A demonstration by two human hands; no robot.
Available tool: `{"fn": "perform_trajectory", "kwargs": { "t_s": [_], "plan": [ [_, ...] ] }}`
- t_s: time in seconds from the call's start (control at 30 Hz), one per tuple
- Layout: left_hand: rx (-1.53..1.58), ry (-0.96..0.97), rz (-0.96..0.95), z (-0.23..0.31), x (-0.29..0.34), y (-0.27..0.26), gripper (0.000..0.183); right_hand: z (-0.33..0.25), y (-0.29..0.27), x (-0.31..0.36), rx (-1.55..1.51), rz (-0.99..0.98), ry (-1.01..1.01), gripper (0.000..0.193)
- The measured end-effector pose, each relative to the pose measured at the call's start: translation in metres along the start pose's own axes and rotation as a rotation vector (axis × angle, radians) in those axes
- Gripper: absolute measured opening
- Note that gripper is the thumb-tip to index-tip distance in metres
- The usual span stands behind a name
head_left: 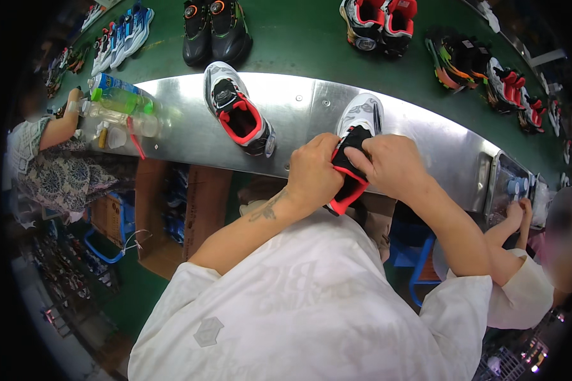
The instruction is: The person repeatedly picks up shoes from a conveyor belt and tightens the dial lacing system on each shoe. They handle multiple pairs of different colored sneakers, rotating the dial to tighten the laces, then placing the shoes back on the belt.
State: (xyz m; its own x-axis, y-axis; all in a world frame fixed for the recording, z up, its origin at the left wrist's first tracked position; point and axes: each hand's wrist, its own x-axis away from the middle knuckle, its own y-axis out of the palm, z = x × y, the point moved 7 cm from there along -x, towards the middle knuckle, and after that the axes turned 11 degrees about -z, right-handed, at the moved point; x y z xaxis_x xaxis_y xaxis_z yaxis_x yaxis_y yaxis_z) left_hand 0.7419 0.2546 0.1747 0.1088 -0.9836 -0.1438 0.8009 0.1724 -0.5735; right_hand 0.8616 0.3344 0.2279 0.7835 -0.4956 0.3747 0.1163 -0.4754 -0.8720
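Note:
Between my hands is a white, black and red sneaker (360, 114), its toe pointing away from me over the metal bench. My left hand (315, 170) is closed on the left side of its collar. On the other side, my right hand (393, 164) grips the black tongue area, thumb bent over it. The fingers partly cover the shoe's upper, and the red-lined opening faces me. A matching sneaker (227, 82) rests on the bench to the left, toe away, touched by neither hand.
A steel bench (286, 95) borders a green surface (292, 38) carrying several pairs of shoes, including black shoes (215, 32) and red-lined sneakers (380, 25). Bottles (124, 101) stand at left near a seated person (57, 140). Another person (521, 279) sits at right beside a metal tray (505, 181).

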Motion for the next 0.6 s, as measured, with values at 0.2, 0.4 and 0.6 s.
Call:
{"fn": "perform_trajectory", "kwargs": {
  "t_s": [0.2,0.4,0.6],
  "plan": [
    [-0.018,0.004,-0.021,0.003,0.000,0.003,0.039,0.000,-0.007,0.009,-0.069,0.003,-0.059,0.030],
    [-0.011,0.076,-0.016,0.013,0.000,0.003,0.027,-0.005,-0.016,0.018,-0.048,0.234,-0.215,0.039],
    [0.004,0.037,-0.063,0.014,0.000,0.005,0.024,-0.001,-0.006,0.021,-0.034,0.138,-0.113,0.035]
  ]
}}
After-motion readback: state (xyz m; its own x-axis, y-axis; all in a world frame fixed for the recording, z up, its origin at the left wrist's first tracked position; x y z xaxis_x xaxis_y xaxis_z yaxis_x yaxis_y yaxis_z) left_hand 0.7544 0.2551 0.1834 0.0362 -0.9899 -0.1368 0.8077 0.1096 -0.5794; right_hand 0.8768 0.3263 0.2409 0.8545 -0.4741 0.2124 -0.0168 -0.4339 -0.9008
